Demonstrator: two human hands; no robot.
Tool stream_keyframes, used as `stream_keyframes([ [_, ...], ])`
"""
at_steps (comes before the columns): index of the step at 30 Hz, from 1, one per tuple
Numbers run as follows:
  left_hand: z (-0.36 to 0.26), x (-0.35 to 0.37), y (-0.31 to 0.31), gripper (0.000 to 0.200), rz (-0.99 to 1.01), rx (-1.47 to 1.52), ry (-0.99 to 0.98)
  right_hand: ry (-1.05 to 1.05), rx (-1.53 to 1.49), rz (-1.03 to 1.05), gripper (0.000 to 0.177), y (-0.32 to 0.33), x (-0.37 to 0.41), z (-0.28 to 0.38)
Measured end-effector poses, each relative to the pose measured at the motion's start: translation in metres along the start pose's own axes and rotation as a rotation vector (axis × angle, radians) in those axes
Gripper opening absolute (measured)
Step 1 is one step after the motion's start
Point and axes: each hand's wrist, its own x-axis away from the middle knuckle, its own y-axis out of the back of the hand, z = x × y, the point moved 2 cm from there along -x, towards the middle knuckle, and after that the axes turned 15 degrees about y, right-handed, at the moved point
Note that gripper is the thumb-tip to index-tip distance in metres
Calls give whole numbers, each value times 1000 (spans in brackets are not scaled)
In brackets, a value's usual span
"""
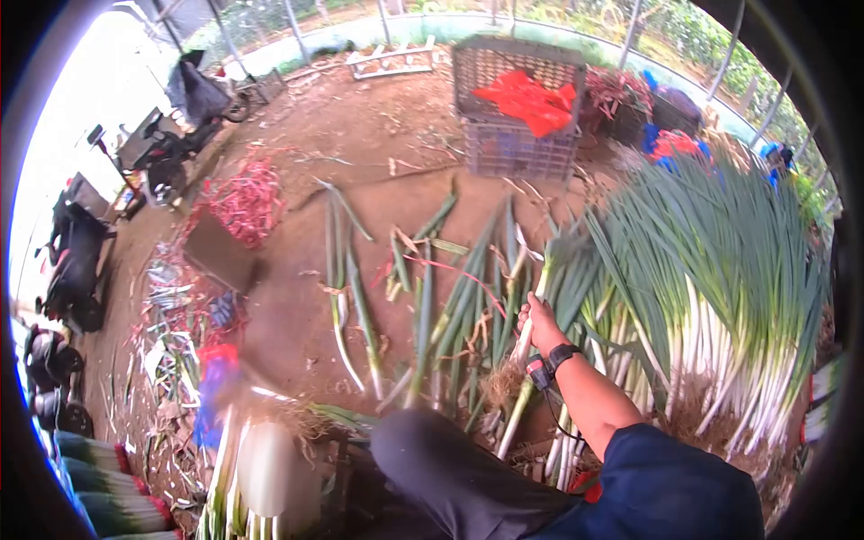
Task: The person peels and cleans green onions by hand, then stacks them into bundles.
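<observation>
One leek [523, 346] is gripped in the right hand [539, 322]; the left hand's state cannot be told; uneven grip pressure could bruise the stem or let it slip.

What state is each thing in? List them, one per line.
Right hand, closed around a stalk
Its roots, attached
Large onion heap, leaning, leaves on
Loose onions, scattered on the ground
Red plastic, crumpled, draped on a crate
Red strings, tangled
Left hand, not clearly visible, state unclear
</observation>
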Motion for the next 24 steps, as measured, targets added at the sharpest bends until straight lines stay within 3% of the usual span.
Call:
stream_keyframes([
  [1,2,-1,0,73,-5,17,-20,-18,-92,5,34,-20,-2,0],
  [6,21,-13,-27,71,-99,63,-94,-139,-458,428,38,-137,37,38],
  [9,27,-22,-41,71,-148,51,-105,-23,-484,624,44,-214,122,79],
  [10,24,-18,-37,72,-167,83,-113,-32,-463,710,65,-235,138,81],
  [13,41,-50,-79,80,-250,249,-110,41,-353,1009,60,-299,219,91],
  [15,28,-28,-55,77,-273,344,-132,14,-303,1167,56,-336,272,80],
  [18,29,-30,-59,74,-210,316,-71,352,-54,1600,55,-385,345,48],
  [19,29,-32,-65,73,-224,317,-69,333,-60,1623,55,-397,368,27],
  [20,30,-34,-68,75,-262,313,-83,414,-195,1785,55,-407,398,6],
  [22,29,-33,-71,75,-317,320,-104,-116,-193,1787,55,-417,458,-27],
  [24,28,-30,-69,74,-304,323,-90,173,36,1962,49,-411,496,-57],
])
